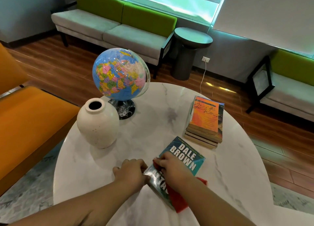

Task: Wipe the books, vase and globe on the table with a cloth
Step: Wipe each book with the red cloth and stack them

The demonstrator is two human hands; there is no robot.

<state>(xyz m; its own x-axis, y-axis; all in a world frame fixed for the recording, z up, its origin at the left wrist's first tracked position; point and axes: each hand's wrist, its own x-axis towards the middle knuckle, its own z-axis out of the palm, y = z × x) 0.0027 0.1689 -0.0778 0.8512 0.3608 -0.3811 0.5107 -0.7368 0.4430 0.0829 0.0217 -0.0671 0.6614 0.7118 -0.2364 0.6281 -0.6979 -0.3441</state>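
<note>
Left hand [131, 171] is gripping the left edge of the teal paperback [186, 155], its fingers [140, 164] curling tightly down over that edge and the thumb sticking out to the side above the white marble table [234, 171]. Right hand [171, 166] is lying on the paperback's cover, fingers [162, 158] bent close together and bunching the red cloth [178, 200] beneath them. A bit of cloth is showing at the fingertips, and the rest is trailing out under the wrist and over the book's near corner. The paperback is lying flat and askew at the near side of the table, title side up. The stack of books [204, 122], orange cover on top, is sitting just beyond it toward the right edge, apart from it. The cream vase [97, 123] is standing upright at the left, well clear of both hands. The globe [119, 74] is standing just behind the vase, its dark base partly hidden by the vase's shoulder.
</note>
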